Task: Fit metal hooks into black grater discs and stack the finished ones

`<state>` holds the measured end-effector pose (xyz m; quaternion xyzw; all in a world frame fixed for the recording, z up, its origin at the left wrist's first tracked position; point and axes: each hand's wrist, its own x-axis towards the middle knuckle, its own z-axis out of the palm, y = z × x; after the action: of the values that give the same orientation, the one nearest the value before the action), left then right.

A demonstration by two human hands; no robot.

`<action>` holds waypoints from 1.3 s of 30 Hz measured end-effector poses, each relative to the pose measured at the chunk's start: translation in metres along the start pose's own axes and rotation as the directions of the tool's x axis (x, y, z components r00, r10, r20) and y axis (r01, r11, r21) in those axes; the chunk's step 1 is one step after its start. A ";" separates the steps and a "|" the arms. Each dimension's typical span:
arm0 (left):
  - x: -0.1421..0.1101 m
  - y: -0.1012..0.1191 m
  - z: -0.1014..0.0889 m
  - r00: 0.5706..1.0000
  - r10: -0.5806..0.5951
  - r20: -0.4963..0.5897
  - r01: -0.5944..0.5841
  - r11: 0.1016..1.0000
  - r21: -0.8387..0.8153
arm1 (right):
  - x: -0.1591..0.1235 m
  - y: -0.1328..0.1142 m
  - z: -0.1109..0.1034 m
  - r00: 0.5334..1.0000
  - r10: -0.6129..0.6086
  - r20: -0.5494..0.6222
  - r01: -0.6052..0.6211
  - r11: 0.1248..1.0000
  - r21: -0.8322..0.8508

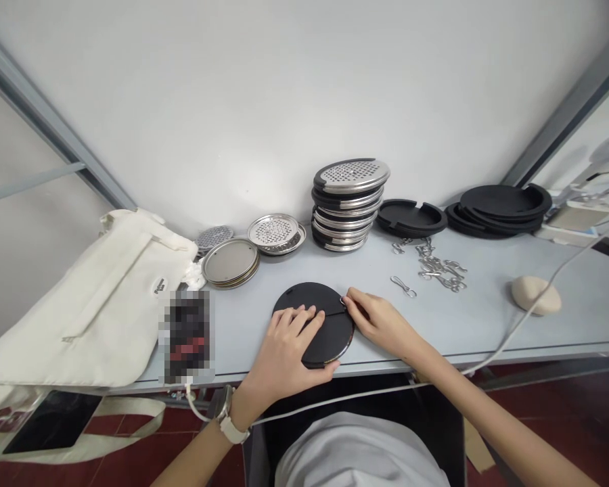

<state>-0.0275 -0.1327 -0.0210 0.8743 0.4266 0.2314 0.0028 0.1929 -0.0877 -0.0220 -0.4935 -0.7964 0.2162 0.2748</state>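
A black round disc (326, 341) with a seam across its top lies near the table's front edge. My left hand (289, 341) rests over it, fingers across the top and thumb against the near rim, holding it down. At the disc's right edge, my right hand (378, 321) pinches a small shiny metal clip (342, 302), mostly covered by the fingertips. A loose metal clip (403, 287) lies to the right, in front of a pile of similar clips (441, 267). Behind the disc rises a stack of perforated metal plates in black holders (349, 206).
Perforated metal discs (273, 231) and plain metal discs (231, 262) sit at the back left. Black round holders (411, 218) lie at the back right. A white bag (91, 304), a cream rounded object (535, 295) and a white cable (512, 341) flank the work area.
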 end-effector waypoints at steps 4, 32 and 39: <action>0.001 0.002 0.000 0.999 -0.034 -0.015 0.034 0.999 -0.006 | 0.000 0.001 0.000 1.000 -0.028 0.010 0.029 0.998 -0.054; 0.003 0.003 -0.002 0.998 -0.062 0.004 0.062 0.998 -0.034 | 0.001 -0.001 -0.001 0.996 -0.021 -0.092 0.031 0.993 0.112; 0.003 0.003 -0.001 0.998 -0.060 -0.001 0.060 0.998 -0.028 | 0.000 0.003 0.000 0.999 -0.018 -0.048 0.029 0.972 0.234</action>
<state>-0.0240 -0.1324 -0.0182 0.8607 0.4495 0.2381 0.0218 0.1947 -0.0866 -0.0242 -0.4529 -0.7647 0.2942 0.3516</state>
